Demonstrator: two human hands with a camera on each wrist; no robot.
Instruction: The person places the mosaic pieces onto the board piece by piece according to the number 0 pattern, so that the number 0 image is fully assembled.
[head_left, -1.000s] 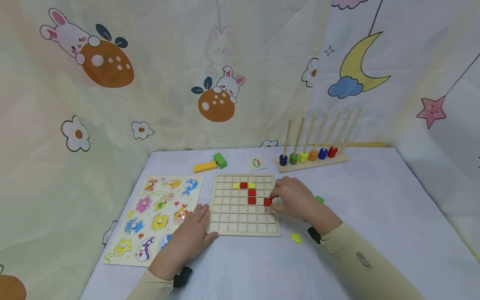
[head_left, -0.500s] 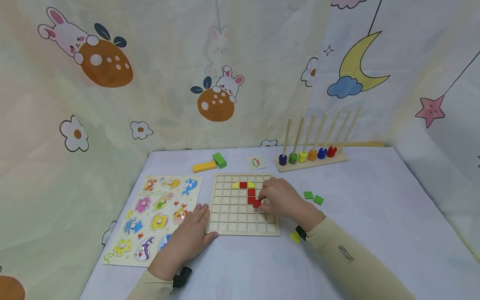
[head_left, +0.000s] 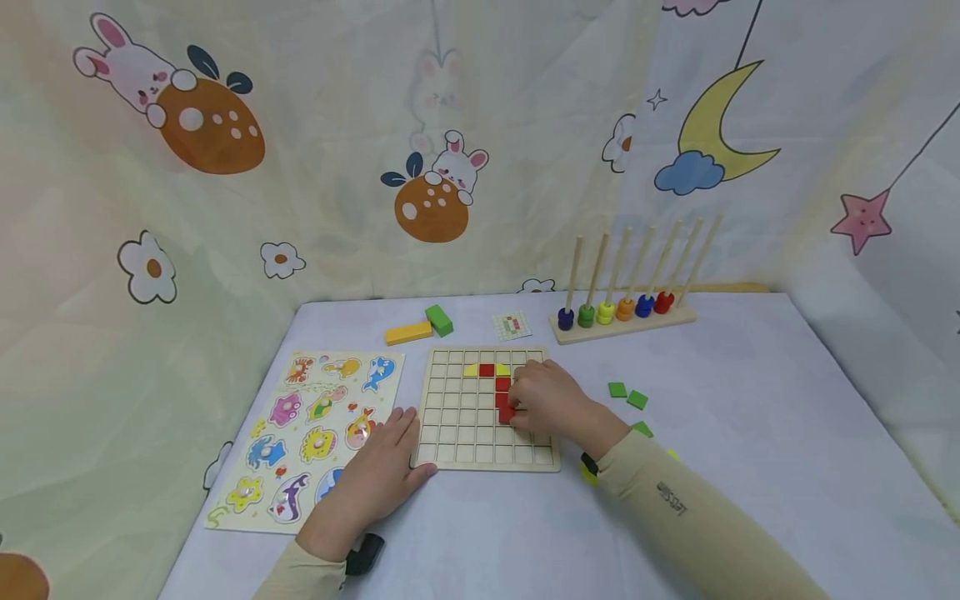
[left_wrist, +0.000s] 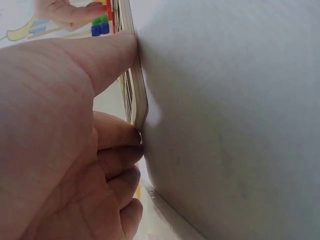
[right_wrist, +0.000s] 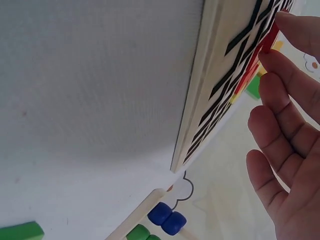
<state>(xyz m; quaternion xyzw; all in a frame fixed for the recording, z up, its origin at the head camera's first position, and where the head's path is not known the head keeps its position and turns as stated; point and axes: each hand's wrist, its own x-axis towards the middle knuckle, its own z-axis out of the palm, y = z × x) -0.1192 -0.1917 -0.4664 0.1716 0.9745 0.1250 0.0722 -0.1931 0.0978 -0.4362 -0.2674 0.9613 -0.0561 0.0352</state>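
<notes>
Thumb and index finger of my right hand (head_left: 551,402) pinch a red square tile (head_left: 506,415) low over the wooden grid board (head_left: 465,442). In the right wrist view the tile (right_wrist: 270,38) stands tilted between the fingertips, its other fingers loose. On the board, red tiles (head_left: 502,385) run down a column below a row of one red tile between two yellow pieces (head_left: 471,371). My left hand (head_left: 378,467) rests at the board's front left corner. The left wrist view has its thumb on one edge of the board (left_wrist: 136,95) and fingertips on the other.
An animal peg puzzle (head_left: 240,512) lies left of the board. Behind stand a yellow block (head_left: 408,333), a green block (head_left: 440,321), a pattern card (head_left: 512,326) and a bead rack (head_left: 626,327). Green tiles (head_left: 617,390) and a partly hidden yellow piece (head_left: 588,475) lie at right.
My right hand has moved left over the board, bringing the red tile from the right side to the lower end of the red column. The left hand has stayed put.
</notes>
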